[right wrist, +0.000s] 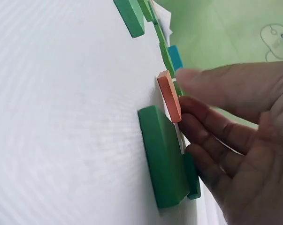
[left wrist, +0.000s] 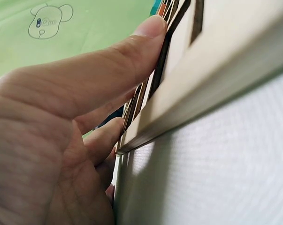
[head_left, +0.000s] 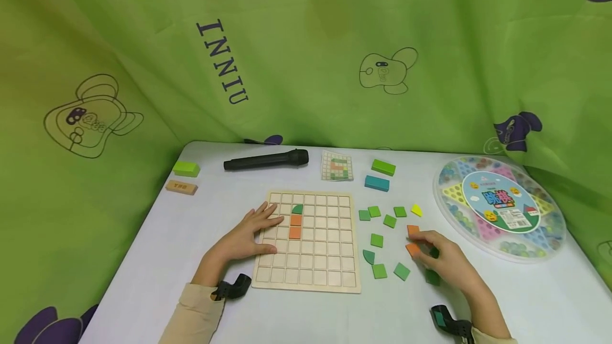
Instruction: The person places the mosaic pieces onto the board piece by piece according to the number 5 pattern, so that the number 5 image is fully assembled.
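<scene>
- The left hand (head_left: 246,235) is resting with its fingers spread over the 9 o'clock edge of a wooden grid board (head_left: 321,248), 12 o'clock pointing away from the person.
- The board is lying flat on the white desk (head_left: 387,317), carrying three pieces toward 11 o'clock from its middle: two orange squares (head_left: 295,232) in a column and a green quarter-round (head_left: 297,209) at their 12 o'clock.
- The right hand (head_left: 447,259) is hovering at the board's 3 o'clock, its thumb and a finger overlapping two loose orange squares (head_left: 413,229) – I cannot tell whether it is gripping either.
- Dark green pieces (head_left: 432,277) are lying partly hidden under that hand.
- Loose green squares (head_left: 376,240) are lying scattered between board and right hand, with another green quarter-round (head_left: 368,257) among them.
- A small yellow piece (head_left: 417,210) is lying at 12 o'clock from the loose orange squares.
- From the board, a pattern card (head_left: 337,166) is lying at 1 o'clock, a black microphone (head_left: 265,161) at 11, a blue block (head_left: 377,183) at 2 – and a round game box (head_left: 499,200) between 2 and 3.
- A lime block (head_left: 186,169) and a wooden block (head_left: 181,188) are sitting at 10 o'clock.
- A green printed curtain (head_left: 311,57) is hanging behind.
</scene>
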Demonstrator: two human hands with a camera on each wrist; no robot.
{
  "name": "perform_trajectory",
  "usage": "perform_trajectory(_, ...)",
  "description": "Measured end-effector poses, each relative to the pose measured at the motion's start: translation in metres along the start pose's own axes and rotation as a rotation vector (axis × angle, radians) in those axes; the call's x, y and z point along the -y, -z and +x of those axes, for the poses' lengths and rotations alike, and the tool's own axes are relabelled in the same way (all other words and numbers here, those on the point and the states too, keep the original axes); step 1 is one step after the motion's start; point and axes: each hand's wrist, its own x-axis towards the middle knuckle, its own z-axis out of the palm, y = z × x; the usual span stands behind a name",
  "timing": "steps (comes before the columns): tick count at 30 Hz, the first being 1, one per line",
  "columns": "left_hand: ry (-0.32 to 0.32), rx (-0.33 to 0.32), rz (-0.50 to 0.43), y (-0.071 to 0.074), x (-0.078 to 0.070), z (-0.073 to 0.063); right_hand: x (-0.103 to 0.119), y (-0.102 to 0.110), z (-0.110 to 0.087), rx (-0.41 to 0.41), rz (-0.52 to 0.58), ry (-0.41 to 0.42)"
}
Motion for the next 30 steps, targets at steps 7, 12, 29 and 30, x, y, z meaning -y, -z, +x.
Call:
perform_trajectory(7, -0.004, -0.001, 0.000, 0.000, -0.001, 0.001, -0.006, -0.002, -0.002, 0.018, -0.017, 0.081)
perform_trajectory(12, 0.011, 0.002, -0.001, -0.001, 0.001, 0.001, -0.012, -0.006, 0.000, -0.012, -0.049, 0.092)
perform_trajectory(29, 0.028, 0.007, -0.004, 0.001, -0.002, -0.001, 0.059, -0.042, 0.030, -0.070, 0.163, 0.089)
perform_trajectory(30, 0.025, 0.006, -0.005, 0.001, -0.002, -0.001, 0.066, -0.046, 0.033, -0.067, 0.182, 0.094)
